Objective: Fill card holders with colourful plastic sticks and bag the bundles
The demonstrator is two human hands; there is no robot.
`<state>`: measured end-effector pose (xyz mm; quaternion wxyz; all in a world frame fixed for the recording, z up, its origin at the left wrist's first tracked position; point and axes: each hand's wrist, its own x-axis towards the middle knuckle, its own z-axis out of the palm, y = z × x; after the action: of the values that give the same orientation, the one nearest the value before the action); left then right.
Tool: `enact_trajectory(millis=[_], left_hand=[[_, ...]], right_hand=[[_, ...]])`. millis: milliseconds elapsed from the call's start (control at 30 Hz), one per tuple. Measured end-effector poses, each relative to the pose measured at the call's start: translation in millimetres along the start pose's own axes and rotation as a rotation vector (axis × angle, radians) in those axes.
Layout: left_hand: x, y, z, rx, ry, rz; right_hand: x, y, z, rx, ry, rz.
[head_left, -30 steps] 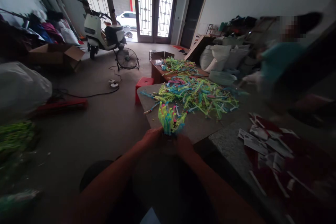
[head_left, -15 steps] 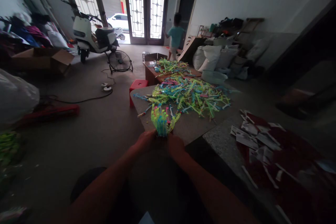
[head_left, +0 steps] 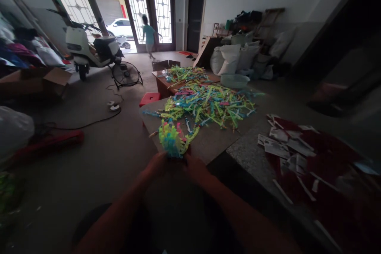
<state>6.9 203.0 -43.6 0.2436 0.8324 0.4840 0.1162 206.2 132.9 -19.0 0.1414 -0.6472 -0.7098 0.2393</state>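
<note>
A bundle of thin plastic strips point(head_left: 172, 141), yellow-green, blue and pink, stands fanned upward between my two hands at the table's near edge. My left hand point(head_left: 159, 162) is closed round its lower left side. On the other side, my right hand point(head_left: 195, 165) grips the base from the right. Shadow hides most of the fingertips and the lower ends of the strips. Beyond the bundle, a loose heap of similar coloured strips point(head_left: 208, 105) covers much of the grey table point(head_left: 205, 143).
A red stool point(head_left: 149, 98) stands left of the table. Farther off are a floor fan point(head_left: 126, 74), a white scooter point(head_left: 89, 45) and stuffed white sacks point(head_left: 229, 58). Papers on red material point(head_left: 276, 149) lie at right. Across the room a person in light blue point(head_left: 148, 33) is near the doors.
My view has turned slightly right. The hands still hold the bundle, which now leans and spreads a little to the left. The person has moved left, towards the doors.
</note>
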Motion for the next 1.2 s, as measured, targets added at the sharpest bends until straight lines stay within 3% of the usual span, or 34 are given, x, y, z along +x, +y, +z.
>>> enact_trajectory(millis=[133,300,433,567,767,867,1200], left_hand=[[0,-7,-5.7,-0.026,0.012,0.040],[-1,-2,-13.1,-0.047,-0.022,-0.014],[-2,3,-14.9,-0.051,-0.046,0.015],[-7,9,-12.7,0.071,-0.022,0.054],[-13,27,-0.1,0.210,0.029,-0.106],[-12,28,8.1,0.243,0.019,-0.118],[-8,33,14.9,0.229,0.040,-0.114]], right_hand=[[6,7,1,0.150,0.088,-0.006],[11,3,5,0.302,0.267,-0.040],[10,-5,9,0.287,0.372,0.002],[10,-5,14,0.188,0.383,-0.009],[10,-3,14,0.040,0.363,-0.057],[11,-4,17,-0.017,0.363,-0.059],[6,3,20,0.161,0.428,0.001]])
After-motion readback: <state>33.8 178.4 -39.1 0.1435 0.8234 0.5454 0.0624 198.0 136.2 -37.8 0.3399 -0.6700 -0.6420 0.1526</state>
